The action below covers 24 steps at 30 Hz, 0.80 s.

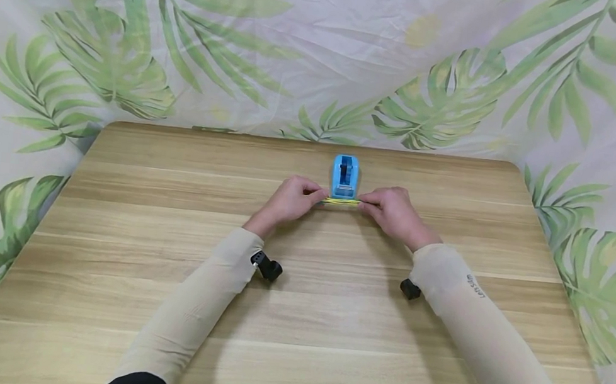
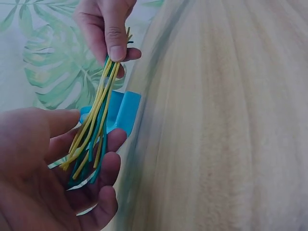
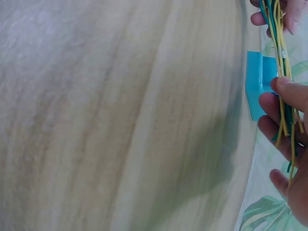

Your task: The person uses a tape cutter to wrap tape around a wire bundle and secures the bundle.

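A thin bundle of yellow and green wires (image 1: 341, 201) stretches between both hands, just in front of a blue tape dispenser (image 1: 337, 173). My left hand (image 1: 294, 200) holds one end; the left wrist view shows its curled fingers (image 2: 111, 166) under the loose wire ends, with the thumb beside them. The other end is pinched between thumb and forefinger of my right hand (image 1: 392, 213). Around the bundle's middle sits a small pale, shiny band (image 3: 283, 54), which looks like clear tape. Part of the dispenser (image 2: 127, 110) is hidden behind the wires in the left wrist view.
The wooden table (image 1: 326, 333) has its far edge right behind the dispenser. A leaf-patterned cloth (image 1: 324, 48) hangs behind and beside it. Small black cameras (image 1: 267, 268) are strapped at both wrists, over beige sleeves (image 1: 198, 300).
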Each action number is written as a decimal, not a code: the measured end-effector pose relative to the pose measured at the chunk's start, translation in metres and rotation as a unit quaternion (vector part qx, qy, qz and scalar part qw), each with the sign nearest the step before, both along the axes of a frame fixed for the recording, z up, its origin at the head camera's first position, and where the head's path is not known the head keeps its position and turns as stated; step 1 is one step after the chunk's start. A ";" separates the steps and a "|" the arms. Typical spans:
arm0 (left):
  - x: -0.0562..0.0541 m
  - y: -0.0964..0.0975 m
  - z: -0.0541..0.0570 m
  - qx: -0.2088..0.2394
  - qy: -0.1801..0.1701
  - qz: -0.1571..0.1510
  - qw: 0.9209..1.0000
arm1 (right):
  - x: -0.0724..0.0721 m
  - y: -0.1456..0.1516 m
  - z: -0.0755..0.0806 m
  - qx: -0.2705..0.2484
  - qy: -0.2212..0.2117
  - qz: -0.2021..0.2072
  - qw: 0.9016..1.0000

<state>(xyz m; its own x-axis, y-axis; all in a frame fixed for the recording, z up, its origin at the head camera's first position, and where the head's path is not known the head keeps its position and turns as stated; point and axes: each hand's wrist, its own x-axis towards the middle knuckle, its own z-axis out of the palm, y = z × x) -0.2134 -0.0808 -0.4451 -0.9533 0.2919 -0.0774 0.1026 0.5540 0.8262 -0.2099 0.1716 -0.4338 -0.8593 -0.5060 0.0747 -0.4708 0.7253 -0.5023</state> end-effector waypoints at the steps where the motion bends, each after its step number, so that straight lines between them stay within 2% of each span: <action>1: 0.000 0.000 0.000 0.003 -0.009 0.000 1.000 | 0.000 0.000 -0.001 0.004 0.008 0.001 1.000; 8: -0.004 0.001 -0.004 0.015 -0.037 -0.013 0.999 | 0.001 0.000 -0.003 0.021 0.037 -0.001 0.999; 14: -0.005 0.003 -0.004 0.041 -0.045 0.002 0.998 | 0.001 -0.002 -0.004 -0.005 0.040 0.005 0.999; 20: -0.006 0.004 -0.005 0.051 -0.035 0.023 0.998 | 0.001 -0.004 -0.003 -0.024 -0.019 -0.018 0.999; 24: -0.006 0.005 -0.006 0.060 -0.031 0.033 0.997 | 0.000 -0.005 -0.002 -0.010 -0.052 -0.026 0.998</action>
<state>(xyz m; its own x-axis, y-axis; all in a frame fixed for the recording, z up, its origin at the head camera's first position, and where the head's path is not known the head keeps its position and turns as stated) -0.2197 -0.0753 -0.4516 -0.9651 0.2401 -0.1043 0.0170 0.4553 0.8902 -0.2099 0.1669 -0.4355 -0.8883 -0.4593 -0.0064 -0.3771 0.7371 -0.5608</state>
